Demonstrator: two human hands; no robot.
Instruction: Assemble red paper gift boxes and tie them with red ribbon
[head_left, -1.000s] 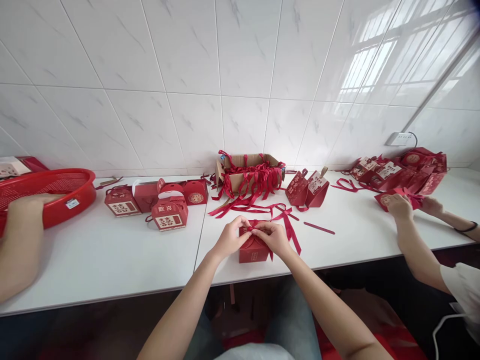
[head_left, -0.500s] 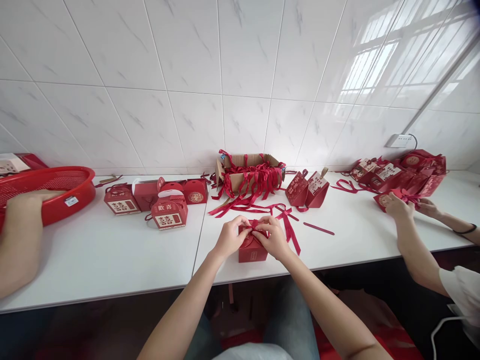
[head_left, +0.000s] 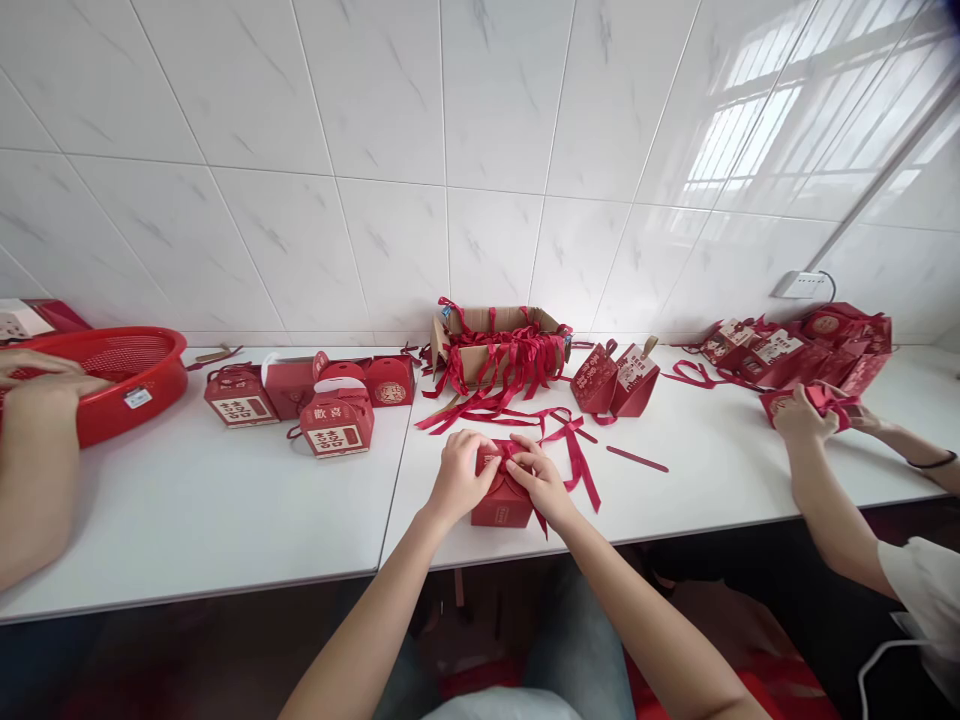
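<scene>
A small red gift box (head_left: 501, 510) stands near the table's front edge, a red ribbon (head_left: 508, 452) gathered on its top. From the left side, my left hand (head_left: 461, 476) closes on the ribbon, thumb against the knot and fingers curled over the box's upper edge. My right hand (head_left: 543, 484) pinches the same ribbon from the right, thumb and forefinger close to the other thumb. One ribbon tail hangs down the box's right side. The exact loops between my fingertips are partly hidden.
A cardboard box (head_left: 471, 362) full of red ribbons stands by the wall. Several finished-looking boxes (head_left: 337, 425) are left, two carton boxes (head_left: 634, 385) right. Loose ribbon (head_left: 581, 465) lies alongside. A co-worker's hands (head_left: 806, 415) handle a box; another person's arm reaches into a red basket (head_left: 131, 400).
My fingers have spread slightly apart around the knot, and the box has turned and shifted a little left. A ribbon tail now shows at its right. The co-worker's box at right has tilted.
</scene>
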